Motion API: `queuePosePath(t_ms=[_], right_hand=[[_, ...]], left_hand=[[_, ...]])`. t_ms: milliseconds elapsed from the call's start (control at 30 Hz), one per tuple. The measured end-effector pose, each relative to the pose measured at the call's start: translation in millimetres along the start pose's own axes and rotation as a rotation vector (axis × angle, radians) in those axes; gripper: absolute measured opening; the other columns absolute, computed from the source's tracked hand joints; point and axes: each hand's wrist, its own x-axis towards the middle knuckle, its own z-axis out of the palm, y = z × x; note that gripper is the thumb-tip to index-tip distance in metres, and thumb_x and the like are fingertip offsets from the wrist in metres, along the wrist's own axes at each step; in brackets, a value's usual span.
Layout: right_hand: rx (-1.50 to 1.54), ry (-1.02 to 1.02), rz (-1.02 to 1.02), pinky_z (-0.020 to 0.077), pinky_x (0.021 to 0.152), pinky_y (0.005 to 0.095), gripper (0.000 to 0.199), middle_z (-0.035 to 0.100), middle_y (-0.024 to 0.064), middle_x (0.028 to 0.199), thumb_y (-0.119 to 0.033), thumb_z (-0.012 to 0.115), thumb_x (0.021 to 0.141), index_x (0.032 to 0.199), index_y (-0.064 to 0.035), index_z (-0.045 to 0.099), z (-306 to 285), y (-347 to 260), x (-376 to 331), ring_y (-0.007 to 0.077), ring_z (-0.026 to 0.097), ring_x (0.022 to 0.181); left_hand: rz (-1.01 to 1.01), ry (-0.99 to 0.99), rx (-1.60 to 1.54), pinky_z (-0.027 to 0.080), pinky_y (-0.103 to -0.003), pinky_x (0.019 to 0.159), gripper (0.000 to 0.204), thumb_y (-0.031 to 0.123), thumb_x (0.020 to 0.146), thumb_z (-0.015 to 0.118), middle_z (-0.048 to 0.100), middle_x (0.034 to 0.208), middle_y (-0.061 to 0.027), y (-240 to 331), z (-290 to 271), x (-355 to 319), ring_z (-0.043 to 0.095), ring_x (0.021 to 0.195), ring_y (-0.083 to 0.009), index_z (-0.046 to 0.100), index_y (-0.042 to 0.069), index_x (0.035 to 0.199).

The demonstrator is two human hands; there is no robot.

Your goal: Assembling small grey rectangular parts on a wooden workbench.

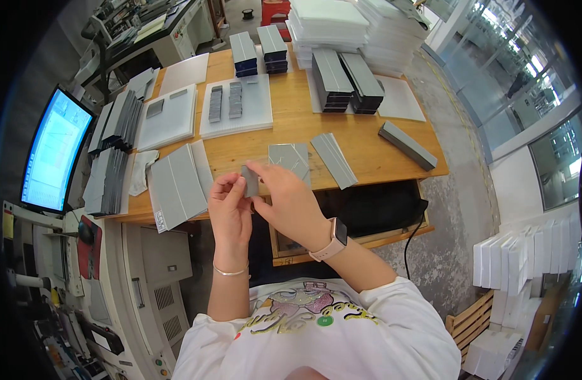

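Observation:
My left hand [230, 206] and my right hand [284, 199] are raised together in front of the wooden table [291, 126]. Both pinch a small thin grey rectangular piece [250, 181] held upright between the fingertips. My left wrist wears a thin bangle and my right wrist a watch with a pink strap. Just behind the hands, a grey square sheet [291, 158] lies at the table's front edge. A larger stack of grey sheets [177, 183] overhangs the edge to the left of my left hand.
Grey strips [334, 159] and a long dark bar [407, 145] lie to the right. White trays [236, 105] hold small grey pieces. Dark stacks [348, 82] and white sheet piles [341, 22] stand at the back. A lit monitor [53, 152] stands at the left.

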Motion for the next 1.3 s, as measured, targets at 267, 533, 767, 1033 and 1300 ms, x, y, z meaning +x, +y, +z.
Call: queuePosePath(t_ms=[267,533,767,1033,1300], right_hand=[[-0.181,-0.053,-0.174,0.046,0.07,0.0334,0.049,0.056,0.0124,0.089,-0.008,0.064,0.068,0.114,-0.0067,0.049,-13,8,-7,0.0268,0.054,0.081],[-0.399,0.038,0.095,0.0449,0.07,0.0326,0.039,0.056,0.0097,0.085,-0.018,0.071,0.064,0.097,-0.0042,0.058,-50,53,-6,0.0246,0.054,0.079],[-0.436,-0.06,0.208,0.0442,0.073,0.0363,0.03,0.055,0.0132,0.083,-0.022,0.071,0.062,0.083,-0.0027,0.061,-44,49,-3,0.029,0.053,0.083],[-0.455,-0.045,0.16,0.0437,0.074,0.0351,0.029,0.053,0.0122,0.082,-0.018,0.068,0.063,0.085,-0.0015,0.059,-50,51,-2,0.0281,0.053,0.083],[-0.488,-0.072,0.17,0.0429,0.079,0.0353,0.026,0.055,0.0134,0.089,-0.014,0.064,0.064,0.087,-0.0029,0.059,-78,62,5,0.0295,0.052,0.09]], left_hand=[[0.102,-0.023,0.559,0.049,-0.024,0.065,0.016,-0.007,0.076,0.057,0.056,0.078,-0.0052,-2,-5,-15,0.054,0.069,-0.0092,0.055,-0.001,0.091],[0.028,-0.037,0.2,0.05,-0.03,0.07,0.01,-0.001,0.079,0.056,0.058,0.083,-0.0055,5,-23,-18,0.057,0.076,-0.0157,0.054,0.003,0.088],[-0.031,-0.074,0.129,0.05,-0.03,0.07,0.009,0.0,0.08,0.056,0.058,0.083,-0.0051,4,-17,-18,0.057,0.076,-0.0154,0.053,0.003,0.088],[-0.061,-0.033,0.103,0.051,-0.031,0.071,0.009,-0.002,0.08,0.055,0.057,0.083,-0.0058,8,-23,-17,0.058,0.076,-0.016,0.053,0.004,0.086],[-0.086,-0.044,0.073,0.051,-0.031,0.071,0.008,-0.002,0.08,0.055,0.058,0.082,-0.006,5,-20,-17,0.058,0.075,-0.016,0.053,0.004,0.086]])
